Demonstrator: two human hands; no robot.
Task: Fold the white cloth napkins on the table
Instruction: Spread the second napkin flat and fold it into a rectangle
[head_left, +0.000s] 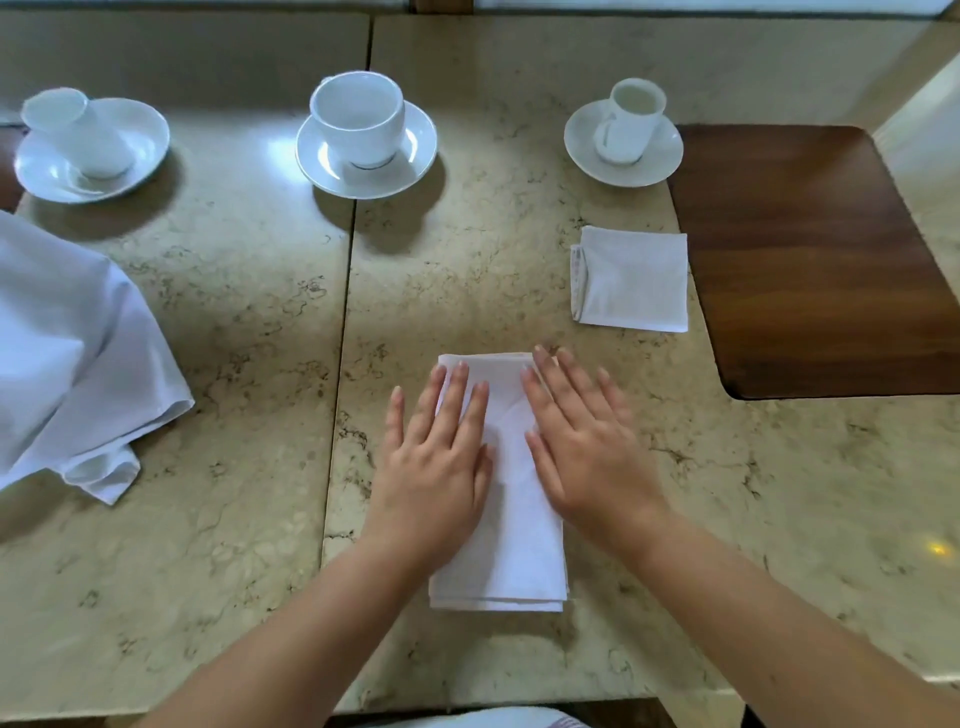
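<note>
A white napkin (511, 530) folded into a long narrow rectangle lies in front of me on the marble table (249, 322). My left hand (434, 457) rests flat on its left side, fingers spread. My right hand (584, 441) lies flat on its right side, fingers extended toward the far edge. A small square folded napkin (631, 280) sits further back to the right. A loose pile of unfolded white cloth (72, 364) lies at the left edge.
Three white cups on saucers stand along the far side: one tipped at the left (88, 145), one in the middle (363, 135), one at the right (626, 135). A dark wooden board (810, 260) lies at the right. A seam (345, 291) splits the tabletop.
</note>
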